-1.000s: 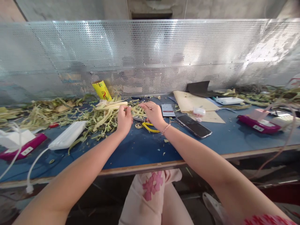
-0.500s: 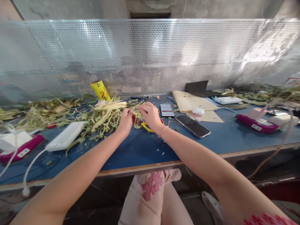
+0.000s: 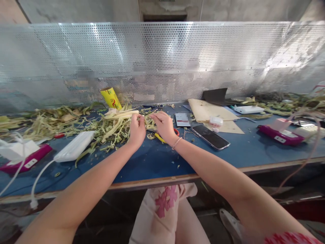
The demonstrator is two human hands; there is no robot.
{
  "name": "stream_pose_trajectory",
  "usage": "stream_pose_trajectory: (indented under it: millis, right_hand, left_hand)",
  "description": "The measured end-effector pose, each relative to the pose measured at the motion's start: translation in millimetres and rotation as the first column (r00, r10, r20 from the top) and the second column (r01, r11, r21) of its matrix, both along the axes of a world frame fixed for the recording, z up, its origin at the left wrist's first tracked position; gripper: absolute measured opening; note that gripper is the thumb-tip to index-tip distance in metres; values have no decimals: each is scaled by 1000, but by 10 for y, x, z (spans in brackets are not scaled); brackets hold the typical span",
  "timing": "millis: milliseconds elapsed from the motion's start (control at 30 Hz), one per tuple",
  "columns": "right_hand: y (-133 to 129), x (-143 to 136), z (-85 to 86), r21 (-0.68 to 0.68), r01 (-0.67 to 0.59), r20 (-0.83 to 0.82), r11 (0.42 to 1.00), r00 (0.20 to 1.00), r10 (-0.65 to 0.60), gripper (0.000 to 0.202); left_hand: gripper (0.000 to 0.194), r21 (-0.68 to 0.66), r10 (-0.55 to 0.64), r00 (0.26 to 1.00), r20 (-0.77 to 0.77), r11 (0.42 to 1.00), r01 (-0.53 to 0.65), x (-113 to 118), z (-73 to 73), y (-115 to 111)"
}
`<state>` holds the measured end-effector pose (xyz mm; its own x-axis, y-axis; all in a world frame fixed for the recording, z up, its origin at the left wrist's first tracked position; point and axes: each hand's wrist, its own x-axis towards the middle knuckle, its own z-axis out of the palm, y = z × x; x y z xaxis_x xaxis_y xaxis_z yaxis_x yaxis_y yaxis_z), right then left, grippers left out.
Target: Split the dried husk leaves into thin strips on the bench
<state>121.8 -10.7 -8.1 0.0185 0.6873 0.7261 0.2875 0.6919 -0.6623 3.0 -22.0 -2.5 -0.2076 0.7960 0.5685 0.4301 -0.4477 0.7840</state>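
Both hands are raised over the blue table, close together beside a heap of pale green, dried plant strips (image 3: 114, 127). My left hand (image 3: 137, 130) is closed in a pinch, with a tiny pale bit at its fingertips that I cannot name. Thumb and fingers of my right hand (image 3: 164, 125) also pinch together, facing the left; what they hold, if anything, is too small to make out. Under the right hand lie scissors or pliers with yellow and red handles (image 3: 159, 137), partly hidden by that hand.
A yellow cardboard tube (image 3: 111, 98) leans by the perforated metal screen (image 3: 162, 51). To the right lie a phone (image 3: 210, 137), a small labelled box (image 3: 182, 119), and tan paper (image 3: 203, 110). A white power bank (image 3: 74, 146) and magenta power strips (image 3: 280, 135) lie nearer the sides.
My hands have drawn slightly apart at the fingertips. The left hand has turned a little more upright, while the right has hardly moved. The whole view has shifted slightly.
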Motion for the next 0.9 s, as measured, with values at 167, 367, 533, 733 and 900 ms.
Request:
stream_pose_trajectory:
  millis: [167, 367, 533, 733, 900]
  right_hand:
    - [56, 78, 42, -46, 48, -69, 998, 996, -51, 25]
    - [158, 145, 30, -73, 10, -143, 997, 990, -21, 28]
    - [74, 91, 42, -267, -224, -268, 937, 951, 151, 30]
    - [59, 41, 11, -308, -345, -187, 887, 936, 299, 31]
    - [90, 84, -13, -173, -159, -3, 972, 987, 161, 22]
  left_hand:
    - [12, 20, -30, 999, -31, 999, 31, -13, -20, 22]
    - [15, 18, -32, 999, -18, 999, 32, -47, -67, 88]
    - [20, 100, 5, 997, -81, 995, 3, -78, -99, 103]
    - [24, 137, 91, 989, -118, 988, -74, -91, -64, 69]
    - [29, -53, -149, 982, 117, 986, 155, -19, -31, 26]
